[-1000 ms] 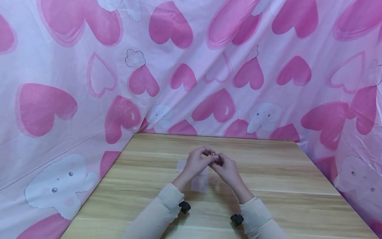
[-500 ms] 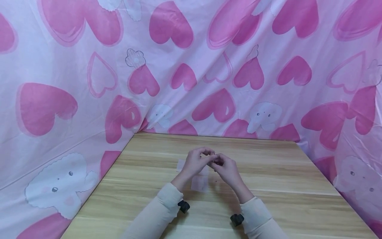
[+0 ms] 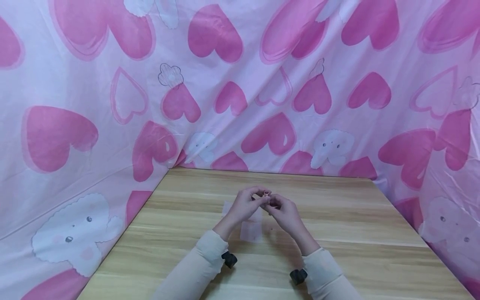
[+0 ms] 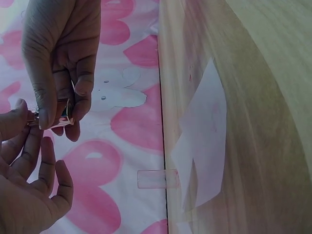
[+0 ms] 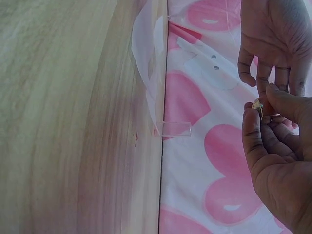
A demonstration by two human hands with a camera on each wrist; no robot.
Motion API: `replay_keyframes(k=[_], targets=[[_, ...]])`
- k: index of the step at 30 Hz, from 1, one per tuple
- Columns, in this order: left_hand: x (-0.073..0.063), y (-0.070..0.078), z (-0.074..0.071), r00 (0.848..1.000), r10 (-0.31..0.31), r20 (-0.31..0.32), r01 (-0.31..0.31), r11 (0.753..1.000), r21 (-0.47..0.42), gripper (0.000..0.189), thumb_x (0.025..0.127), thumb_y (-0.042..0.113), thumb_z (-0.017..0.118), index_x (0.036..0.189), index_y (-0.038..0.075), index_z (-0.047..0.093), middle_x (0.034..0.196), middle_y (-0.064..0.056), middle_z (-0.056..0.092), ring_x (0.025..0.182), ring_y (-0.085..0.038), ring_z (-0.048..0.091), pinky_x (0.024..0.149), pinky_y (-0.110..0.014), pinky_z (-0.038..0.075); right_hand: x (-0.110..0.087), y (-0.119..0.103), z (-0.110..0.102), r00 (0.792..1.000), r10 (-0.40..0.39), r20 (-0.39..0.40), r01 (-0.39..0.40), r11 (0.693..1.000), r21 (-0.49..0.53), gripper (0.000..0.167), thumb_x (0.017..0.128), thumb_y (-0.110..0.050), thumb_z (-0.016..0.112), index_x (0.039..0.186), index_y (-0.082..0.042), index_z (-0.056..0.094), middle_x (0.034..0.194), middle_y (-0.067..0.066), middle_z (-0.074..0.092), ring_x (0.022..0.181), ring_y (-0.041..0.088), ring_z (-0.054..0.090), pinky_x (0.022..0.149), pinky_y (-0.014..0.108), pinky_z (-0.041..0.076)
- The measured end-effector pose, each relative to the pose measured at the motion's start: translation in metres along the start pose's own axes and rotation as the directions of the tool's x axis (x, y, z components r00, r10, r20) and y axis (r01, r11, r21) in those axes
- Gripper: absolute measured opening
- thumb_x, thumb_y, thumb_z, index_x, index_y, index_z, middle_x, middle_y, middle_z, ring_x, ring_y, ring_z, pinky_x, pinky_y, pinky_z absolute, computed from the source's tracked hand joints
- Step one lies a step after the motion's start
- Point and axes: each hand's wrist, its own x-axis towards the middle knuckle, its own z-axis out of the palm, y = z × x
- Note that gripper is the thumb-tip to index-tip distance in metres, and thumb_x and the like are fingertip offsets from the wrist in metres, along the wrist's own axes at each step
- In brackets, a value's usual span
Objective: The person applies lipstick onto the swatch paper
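Above the table, a small shiny copper-coloured metal piece [image 3: 266, 194] with a round, ring-like top is held between both hands. My left hand [image 3: 245, 205] pinches one end with thumb and forefinger, as the left wrist view shows. The thumb and fingers of my right hand [image 3: 285, 211] grip the other end, where a flared, glossy rim of the metal piece [image 4: 68, 117] shows. In the right wrist view, a gold-toned round edge of the piece [image 5: 258, 108] sits between the right fingertips. Fingers cover much of it, so its kind is unclear.
Pale translucent sheets [image 3: 251, 231] lie on the wooden table [image 3: 356, 250] below the hands. A clear rectangular piece [image 5: 175, 129] stands near them. Close by is a tiny red bit [image 5: 135, 140]. Pink heart-patterned cloth [image 3: 268, 133] surrounds the table.
The metal piece has tilted slightly between the fingers, so more of its round top shows. My left forearm has shifted a little to the left; the right one has barely moved.
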Motion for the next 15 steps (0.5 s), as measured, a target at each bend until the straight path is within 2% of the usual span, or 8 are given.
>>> replay_keyframes(k=[6, 12, 15], targets=[[-0.0022, -0.0022, 0.0018, 0.999, -0.02, -0.042, 0.018, 0.999, -0.046, 0.028, 0.093, 0.034, 0.074, 0.119, 0.024, 0.07, 0.105, 0.01, 0.07, 0.099, -0.012, 0.062, 0.079, -0.032, 0.054, 0.0006, -0.0004, 0.0004, 1.0, -0.009, -0.022, 0.009, 1.0, -0.017, 0.018, 0.089, -0.019, 0.078, 0.105, -0.012, 0.074, 0.088, 0.001, 0.071, 0.077, 0.015, 0.065, 0.068, 0.027, 0.055], [-0.0044, -0.0028, 0.0028, 0.996, -0.034, -0.077, 0.03, 0.998, -0.047, 0.019, 0.092, 0.033, 0.075, 0.109, 0.027, 0.071, 0.099, 0.01, 0.069, 0.095, -0.013, 0.062, 0.074, -0.033, 0.055, 0.0001, -0.0001, 0.0018, 1.0, 0.002, -0.026, -0.002, 1.0, -0.01, 0.017, 0.089, -0.019, 0.079, 0.104, -0.011, 0.074, 0.087, 0.001, 0.071, 0.076, 0.015, 0.064, 0.066, 0.026, 0.054], [-0.0047, -0.0026, 0.0028, 0.996, -0.021, -0.083, 0.018, 0.999, -0.034, 0.018, 0.093, 0.031, 0.074, 0.11, 0.023, 0.073, 0.097, 0.011, 0.069, 0.094, -0.012, 0.063, 0.072, -0.032, 0.056, -0.0003, 0.0003, 0.002, 1.0, -0.008, -0.025, 0.008, 1.0, 0.003, 0.016, 0.089, -0.018, 0.079, 0.103, -0.012, 0.075, 0.086, 0.001, 0.071, 0.074, 0.015, 0.064, 0.065, 0.026, 0.054]])
